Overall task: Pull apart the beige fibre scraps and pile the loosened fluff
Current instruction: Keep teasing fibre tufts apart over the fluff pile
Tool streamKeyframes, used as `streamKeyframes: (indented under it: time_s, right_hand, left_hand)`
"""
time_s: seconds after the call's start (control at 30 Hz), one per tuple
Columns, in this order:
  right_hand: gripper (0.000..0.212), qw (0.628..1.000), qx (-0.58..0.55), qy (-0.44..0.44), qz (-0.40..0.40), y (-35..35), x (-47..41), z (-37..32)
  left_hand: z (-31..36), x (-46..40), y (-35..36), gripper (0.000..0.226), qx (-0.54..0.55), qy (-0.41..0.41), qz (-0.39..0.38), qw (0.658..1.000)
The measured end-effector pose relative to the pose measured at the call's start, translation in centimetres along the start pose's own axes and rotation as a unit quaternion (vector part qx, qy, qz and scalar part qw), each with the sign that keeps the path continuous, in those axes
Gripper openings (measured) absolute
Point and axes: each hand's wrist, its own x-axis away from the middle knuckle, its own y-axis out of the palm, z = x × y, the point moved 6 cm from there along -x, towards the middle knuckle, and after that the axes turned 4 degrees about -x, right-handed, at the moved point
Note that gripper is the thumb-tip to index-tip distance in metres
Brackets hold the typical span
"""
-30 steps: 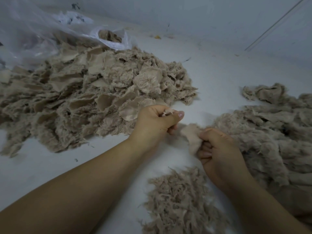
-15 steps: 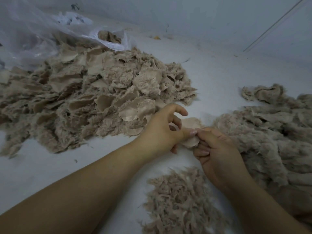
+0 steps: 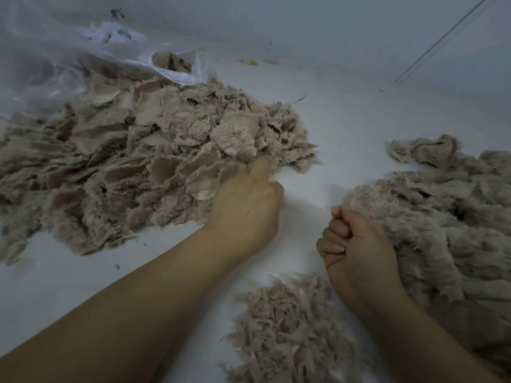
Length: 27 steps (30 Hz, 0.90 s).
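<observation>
White and smooth, the table fills the head view and runs back to a pale wall. On its left lies a big heap of beige fibre scraps: flat, curled pieces of felt-like sheet with fuzzy torn edges, stacked loosely on one another. Behind that heap a crumpled clear plastic bag spreads out, with more beige scraps showing at its open mouth. On the right side sits a second mound of longer, matted beige fibre, woolly and rumpled. Near the bottom edge, between the two forearms, lies a small pile of loosened fluff, made of fine, wispy shreds.

The left hand reaches into the near edge of the scrap heap, forefinger stretched toward the pieces and the other fingers curled under; the hand is blurred, and whether it grips a scrap cannot be told. The right hand is curled into a loose fist just beside the matted mound, thumb laid over the bent fingers, with nothing visible in its grasp. A tiny yellow speck lies far back on the table.
</observation>
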Motion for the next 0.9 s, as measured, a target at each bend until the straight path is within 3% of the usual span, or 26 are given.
streamKeyframes:
  time_s: [0.1, 0.17, 0.3, 0.43, 0.5, 0.63, 0.73, 0.9]
  right_hand:
    - [0.027, 0.999, -0.035, -0.003, 0.016, -0.2, 0.2, -0.2]
    - [0.029, 0.998, -0.053, -0.009, 0.026, -0.2, 0.2, -0.3]
    - [0.033, 0.997, -0.070, -0.026, 0.028, -0.3, 0.3, -0.5]
    - [0.030, 0.995, -0.084, -0.030, 0.037, -0.4, 0.1, -0.7]
    - [0.025, 0.995, -0.089, -0.041, 0.033, -0.3, 0.0, -0.9]
    - [0.026, 0.994, -0.098, -0.030, 0.037, -0.4, -0.1, -0.7]
    - [0.037, 0.994, -0.098, 0.008, 0.037, -0.3, -0.1, -0.3]
    - [0.028, 0.995, -0.084, 0.030, 0.032, -0.2, -0.2, 0.3]
  left_hand:
    - [3.2, -0.1, 1.9, 0.007, 0.050, 0.053, -0.051, 0.996]
    - [4.6, -1.1, 3.7, 0.019, 0.146, 0.061, -0.113, 0.981]
    - [7.1, -3.8, 4.2, 0.042, 0.405, 0.093, -0.171, 0.893]
    - [8.5, -5.9, 6.1, 0.057, 0.337, 0.162, -0.249, 0.894]
    - [8.7, -6.2, 6.4, 0.046, 0.316, 0.167, -0.240, 0.903]
    - [6.9, -5.0, 5.7, 0.029, 0.378, 0.084, -0.147, 0.910]
    - [5.2, -3.4, 5.2, 0.021, 0.399, 0.069, -0.123, 0.906]
    - [1.9, -1.8, 4.6, 0.012, 0.422, 0.029, -0.113, 0.899]
